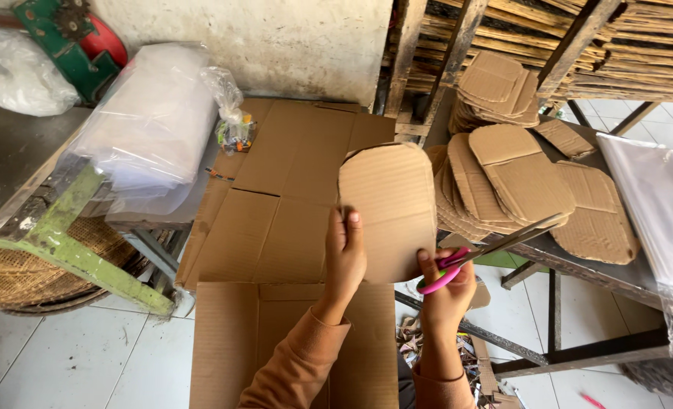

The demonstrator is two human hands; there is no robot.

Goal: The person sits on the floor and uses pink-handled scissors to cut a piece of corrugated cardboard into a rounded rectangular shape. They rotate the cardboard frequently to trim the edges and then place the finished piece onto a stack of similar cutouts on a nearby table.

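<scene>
My left hand point(344, 254) grips the cardboard piece point(388, 208) upright; my right hand point(446, 291), just right, clasps pink-handled scissors point(495, 246) angled up-right.

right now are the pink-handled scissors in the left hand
No, the pink-handled scissors are in the right hand, while the left hand holds the rounded brown cardboard piece.

Plastic sheet point(654, 220) cropped at right edge
</scene>
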